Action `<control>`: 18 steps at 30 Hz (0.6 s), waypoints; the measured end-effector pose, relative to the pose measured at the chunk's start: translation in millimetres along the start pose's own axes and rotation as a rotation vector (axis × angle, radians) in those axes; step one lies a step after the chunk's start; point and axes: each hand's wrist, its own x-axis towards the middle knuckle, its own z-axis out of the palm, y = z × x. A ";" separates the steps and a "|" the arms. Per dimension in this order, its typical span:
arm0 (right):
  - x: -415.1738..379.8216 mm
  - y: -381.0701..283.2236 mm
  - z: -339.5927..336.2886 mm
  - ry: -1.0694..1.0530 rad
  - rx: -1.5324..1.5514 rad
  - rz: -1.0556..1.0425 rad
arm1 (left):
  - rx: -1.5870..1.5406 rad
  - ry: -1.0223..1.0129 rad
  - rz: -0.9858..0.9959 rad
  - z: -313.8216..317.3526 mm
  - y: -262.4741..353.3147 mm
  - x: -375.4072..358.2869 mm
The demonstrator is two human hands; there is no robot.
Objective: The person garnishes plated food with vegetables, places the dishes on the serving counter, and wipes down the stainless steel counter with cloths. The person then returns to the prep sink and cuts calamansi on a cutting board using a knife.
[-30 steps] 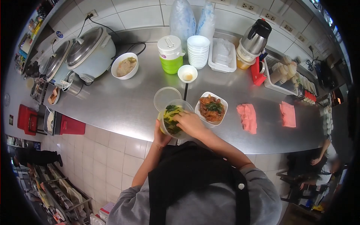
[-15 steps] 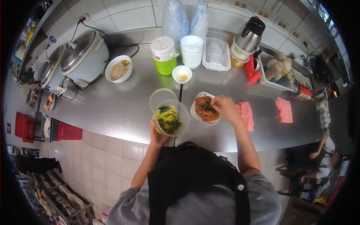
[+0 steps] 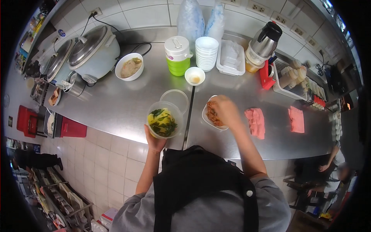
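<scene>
My left hand (image 3: 154,140) holds a clear round tub (image 3: 180,123) from below and the side, with leafy greens and yellow pieces (image 3: 163,123) in it. Its clear lid (image 3: 178,96) lies on the counter just behind. My right hand (image 3: 225,110) is over a small white dish (image 3: 205,113) of reddish-brown food (image 3: 213,117). The fingers point down and are smeared by motion, so what they hold cannot be made out. The hand covers the dish's right part.
Behind stand a white bowl of food (image 3: 130,67), a small bowl (image 3: 194,76), a green-white jug (image 3: 178,56) and stacked cups (image 3: 206,54). Rice cookers (image 3: 94,54) are at left. Pink cloths (image 3: 255,123) and a basket (image 3: 290,91) are at right. Other people are at both edges.
My right hand has moved further over the dish and hides more of it. The tub in my left hand has shifted left, away from the dish. The whole view has shifted slightly.
</scene>
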 end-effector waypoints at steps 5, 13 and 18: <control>15.6 -52.2 112.4 -0.107 0.160 -0.219 | -0.055 0.027 0.062 -12.7 21.5 -14.4; 29.0 -61.5 126.2 0.001 0.056 -0.399 | -0.102 0.101 0.174 -20.7 42.0 -31.3; 9.9 -88.3 49.4 0.285 0.748 -0.042 | -0.145 0.107 0.205 -27.0 46.3 -35.0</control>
